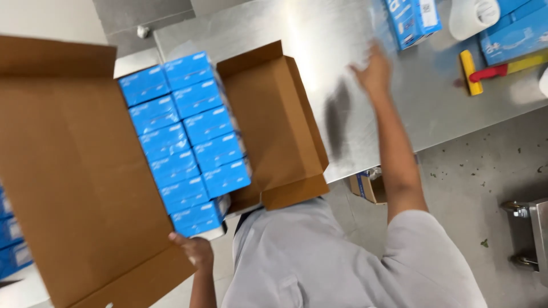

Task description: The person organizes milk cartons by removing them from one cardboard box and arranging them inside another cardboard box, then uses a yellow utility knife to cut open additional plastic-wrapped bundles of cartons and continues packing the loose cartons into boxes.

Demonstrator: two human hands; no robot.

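An open brown cardboard carton with its flaps spread holds two rows of small blue boxes. My left hand grips the carton's near edge, just below the nearest blue box. Blurred, with its fingers spread, my right hand hovers over the steel table and holds nothing. It is nearest to a blue box standing at the table's far side.
At the far right of the table lie a yellow and red hand tool, a white roll and more blue boxes. A small cardboard box sits on the grey floor under the table. A metal cart's caster is at the right.
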